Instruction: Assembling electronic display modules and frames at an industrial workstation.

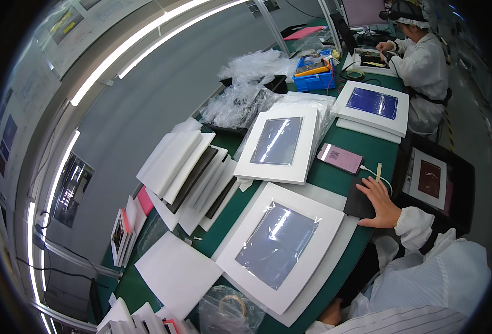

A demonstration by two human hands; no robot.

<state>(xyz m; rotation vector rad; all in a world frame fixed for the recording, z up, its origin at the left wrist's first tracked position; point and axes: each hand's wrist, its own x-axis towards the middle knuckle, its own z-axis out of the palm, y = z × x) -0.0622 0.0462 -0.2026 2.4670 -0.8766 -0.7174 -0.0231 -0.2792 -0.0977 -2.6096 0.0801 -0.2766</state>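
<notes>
Touching one black pad (357,204) near one phone (340,159), right fingers (375,192) spread; left hand (330,313) unclear.

Lighting: bright, cool, even; visible sources, tube lights (118,55) at far left. Glare: white streaks on near framed panel (278,245) and middle framed panel (276,141); scattered glints on clear plastic bags (240,103). Shadows: soft, faint; right side dimmer. Distortion: fisheye, tubes bowed, rim black. Focus: near area sharp; far detail softer.
</notes>
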